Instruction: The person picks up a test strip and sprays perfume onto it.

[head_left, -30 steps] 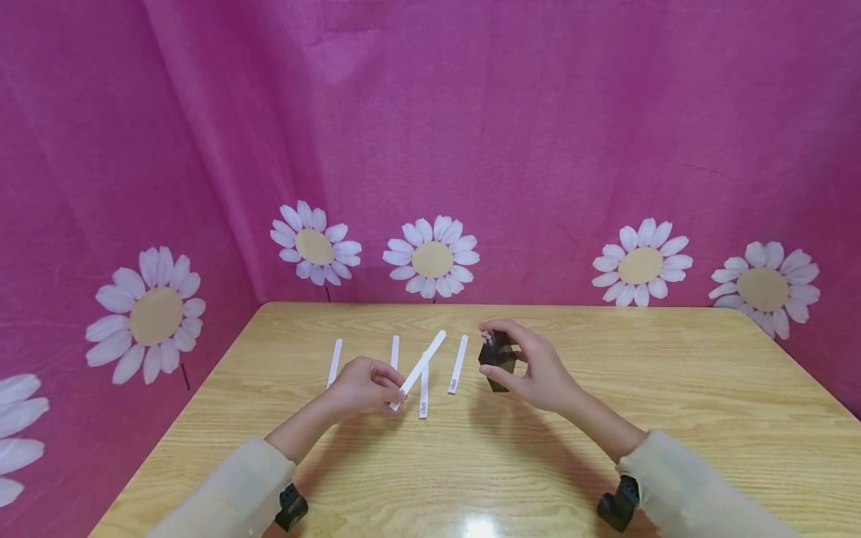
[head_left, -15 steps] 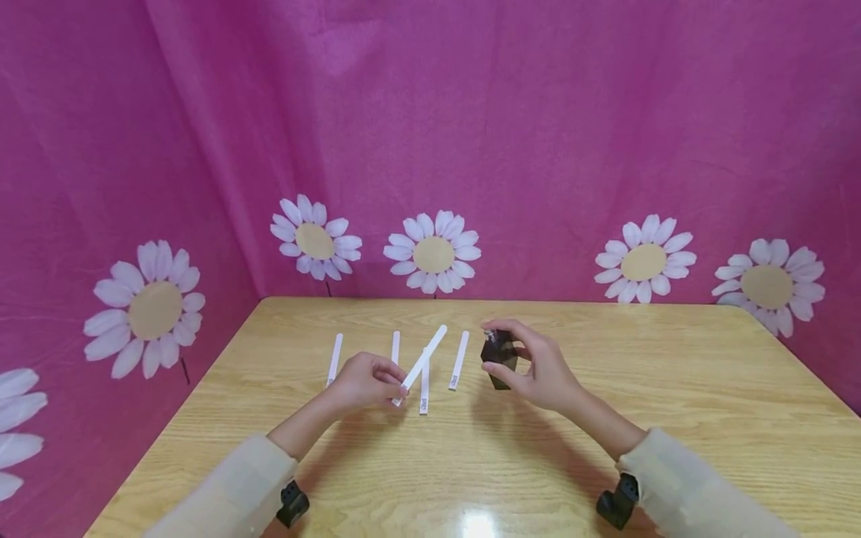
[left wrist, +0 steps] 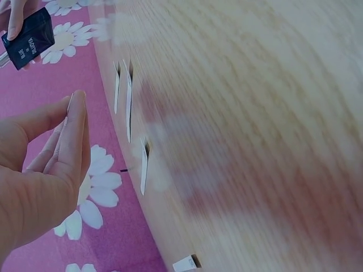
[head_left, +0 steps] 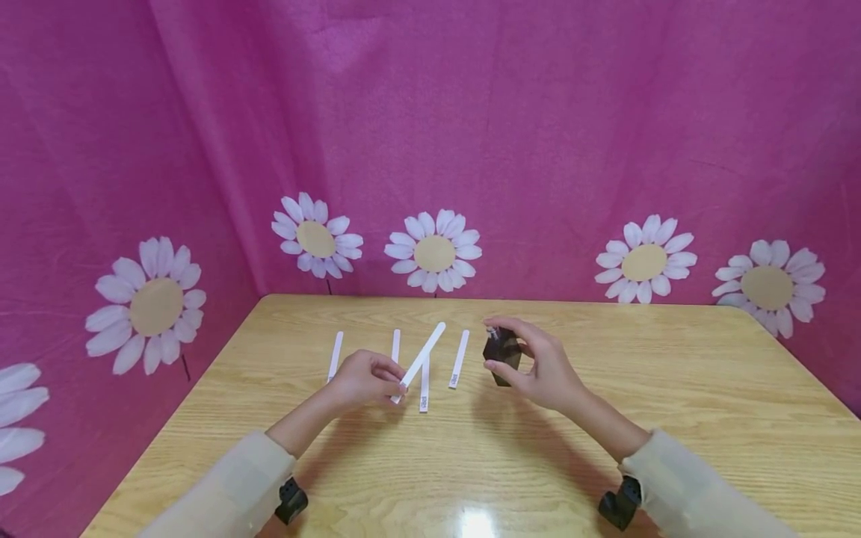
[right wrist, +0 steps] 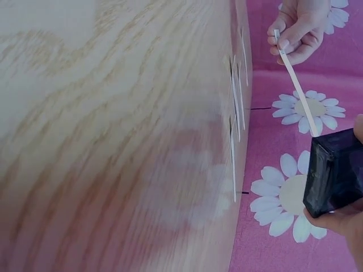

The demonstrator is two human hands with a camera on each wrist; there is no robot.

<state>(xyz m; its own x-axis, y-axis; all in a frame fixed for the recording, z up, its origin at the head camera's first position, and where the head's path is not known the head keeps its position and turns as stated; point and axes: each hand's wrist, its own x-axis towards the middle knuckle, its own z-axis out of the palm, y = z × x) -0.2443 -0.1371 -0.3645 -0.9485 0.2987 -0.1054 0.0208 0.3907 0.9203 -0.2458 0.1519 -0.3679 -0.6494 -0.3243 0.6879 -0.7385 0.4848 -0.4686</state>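
My left hand pinches the near end of a white paper strip, which slants up and to the right above the table. The right hand grips a small dark bottle between thumb and fingers, just right of the strip's far tip. In the right wrist view the bottle fills the lower right, and the held strip reaches toward it from the left hand. The left wrist view shows my fingers pressed together and the bottle at top left.
Several more white strips lie side by side on the wooden table, beneath and beside the held one. A pink cloth with daisies closes in the back and both sides.
Both hands keep their grips and stay almost still. The strip and the bottle sit slightly higher in the view than a second ago.
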